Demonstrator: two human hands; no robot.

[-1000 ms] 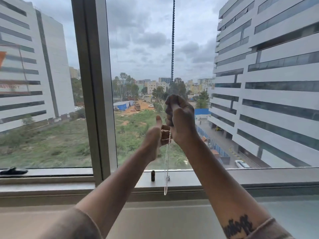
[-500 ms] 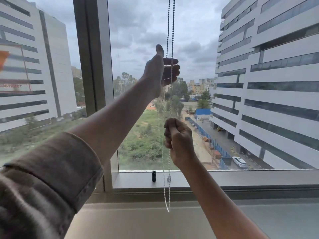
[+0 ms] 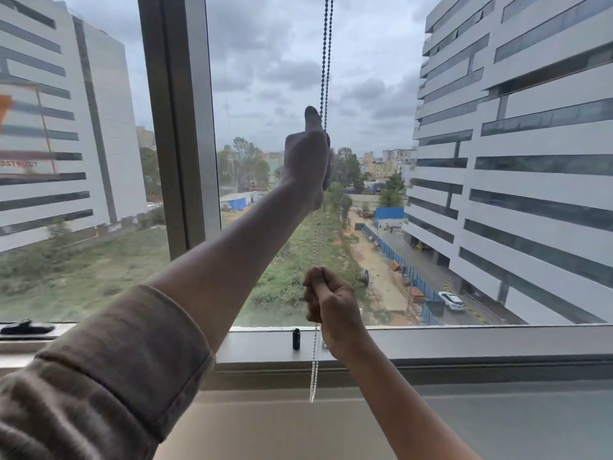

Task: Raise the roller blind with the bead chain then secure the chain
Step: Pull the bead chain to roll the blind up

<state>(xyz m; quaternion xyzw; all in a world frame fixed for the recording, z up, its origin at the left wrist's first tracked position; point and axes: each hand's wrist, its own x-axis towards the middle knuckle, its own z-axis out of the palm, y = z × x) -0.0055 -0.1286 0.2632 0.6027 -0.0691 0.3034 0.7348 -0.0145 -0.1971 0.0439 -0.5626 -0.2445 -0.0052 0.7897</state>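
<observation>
Both hands (image 3: 306,161) (image 3: 331,307) grip the bead chain (image 3: 325,61).

Counted: two hands, left hand (image 3: 306,161) and right hand (image 3: 331,305); one bead chain (image 3: 326,61), seen as two hanging strands; one small black cylinder (image 3: 296,339) on one sill (image 3: 464,340); one mullion (image 3: 182,121).

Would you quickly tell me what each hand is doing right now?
Left hand: closed, gripping the bead chain up high.
Right hand: closed, gripping the same chain lower down.
</observation>
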